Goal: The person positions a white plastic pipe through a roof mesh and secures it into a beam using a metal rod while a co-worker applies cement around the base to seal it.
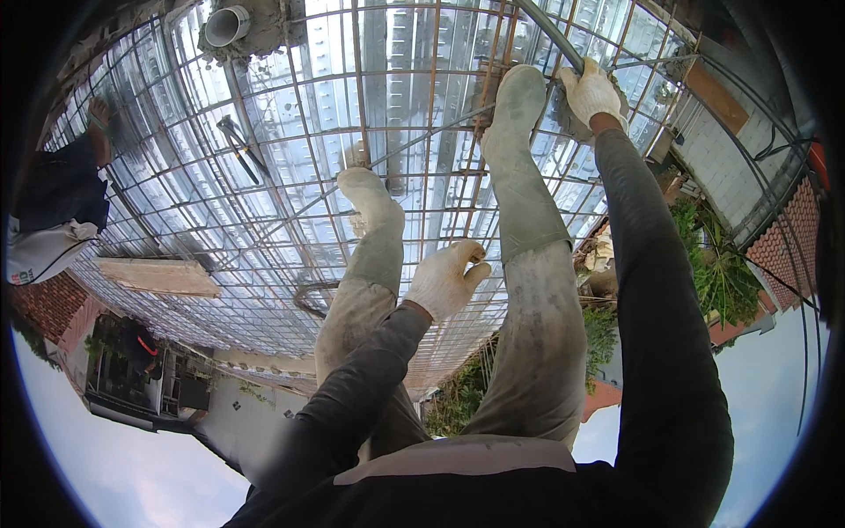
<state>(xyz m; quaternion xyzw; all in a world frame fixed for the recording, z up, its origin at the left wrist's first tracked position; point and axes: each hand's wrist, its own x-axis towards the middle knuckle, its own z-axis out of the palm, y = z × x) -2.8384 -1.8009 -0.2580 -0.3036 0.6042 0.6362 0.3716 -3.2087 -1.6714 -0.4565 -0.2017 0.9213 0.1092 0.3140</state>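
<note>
My right hand (594, 97), in a white work glove, is closed round the near end of a thick dark grey-green hose or pipe (553, 37). That pipe runs up past the top edge of the view. Lower and nearer my body, my gloved left hand (444, 280) hovers between my legs with loosely curled fingers. A gap shows between thumb and fingertips, and nothing is visible in it. Beneath both hands spreads a grid of rusty rebar (431, 114) over shiny ribbed metal decking (396, 44). My pale, mud-stained boots (519, 106) stand on it.
A black-handled tool like pincers (241, 151) lies on the rebar at left. A wooden board (158, 276) rests farther left, near another person (66, 189). A grey pipe stub (227, 26) stands in wet concrete at upper left. Cables (764, 167) run along the right.
</note>
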